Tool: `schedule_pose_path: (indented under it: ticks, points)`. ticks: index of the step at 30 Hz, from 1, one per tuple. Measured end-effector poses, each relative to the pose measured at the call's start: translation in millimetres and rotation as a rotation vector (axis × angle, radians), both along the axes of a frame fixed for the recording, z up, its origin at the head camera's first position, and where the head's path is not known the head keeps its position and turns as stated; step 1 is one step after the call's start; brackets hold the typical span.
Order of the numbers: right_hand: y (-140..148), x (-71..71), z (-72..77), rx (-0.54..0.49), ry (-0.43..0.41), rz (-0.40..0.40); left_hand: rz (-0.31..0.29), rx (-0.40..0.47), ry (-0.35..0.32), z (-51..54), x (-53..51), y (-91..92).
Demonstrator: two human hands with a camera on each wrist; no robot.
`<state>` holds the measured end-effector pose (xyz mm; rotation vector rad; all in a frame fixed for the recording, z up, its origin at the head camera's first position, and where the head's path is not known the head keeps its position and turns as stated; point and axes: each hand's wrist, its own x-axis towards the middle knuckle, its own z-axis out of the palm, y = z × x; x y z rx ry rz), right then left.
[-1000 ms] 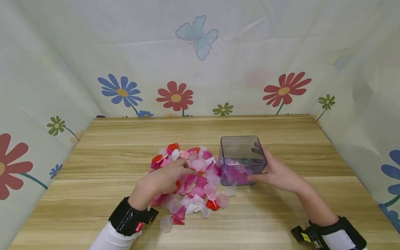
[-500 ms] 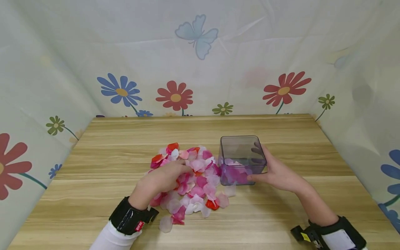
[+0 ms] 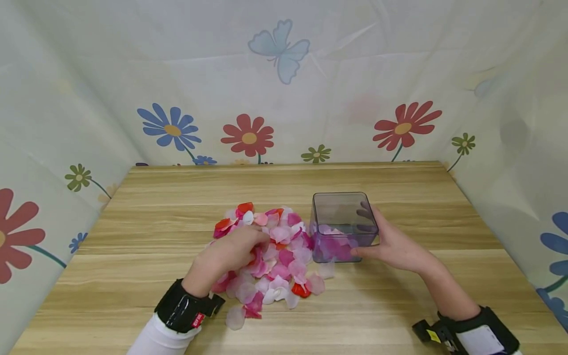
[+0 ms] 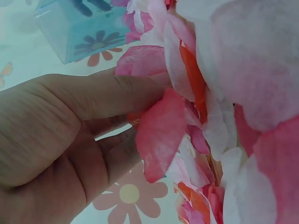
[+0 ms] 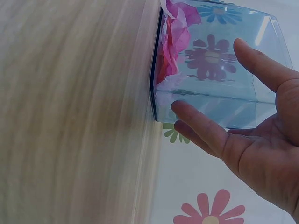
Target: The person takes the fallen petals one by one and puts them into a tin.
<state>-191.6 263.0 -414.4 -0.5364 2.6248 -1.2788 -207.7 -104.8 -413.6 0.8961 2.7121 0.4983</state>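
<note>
A loose heap of artificial petals [image 3: 281, 266], pink, white and red, lies on the wooden table. My left hand [image 3: 230, 249] reaches into the heap's left side with its fingers bent. In the left wrist view, the thumb and fingers [image 4: 126, 93] close together at a pink petal [image 4: 161, 135]; other petals hide the fingertips. A see-through square plastic box [image 3: 343, 217] stands just right of the heap, with pink and purple-looking petals [image 3: 335, 246] at its bottom. My right hand [image 3: 397, 244] grips the box's right side, thumb in front and fingers behind.
A single pale petal [image 3: 235, 318] lies apart at the heap's front, and another [image 3: 327, 270] sits before the box. Behind the wooden table [image 3: 177, 197] hangs a white curtain [image 3: 337, 88] printed with flowers and a butterfly.
My left hand's fingers have drawn in and curled, shifting slightly to the left within the petals. The right hand and the box have stayed in place.
</note>
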Motion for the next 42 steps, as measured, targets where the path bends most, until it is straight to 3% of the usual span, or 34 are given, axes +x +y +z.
schedule_pose_path:
  ticks: [13,23,42]
  points:
    - [0.0,-0.8,-0.5,-0.004,-0.011,0.003,0.041,0.061,0.039,3.7,0.7,-0.6]
    - [0.4,-0.3,-1.4,0.001,-0.013,-0.002,0.016,0.096,0.126,8.2,-1.1,0.8]
    - [-0.5,-0.1,-2.9,0.003,-0.003,-0.002,-0.022,0.199,0.217,19.1,-4.1,8.3]
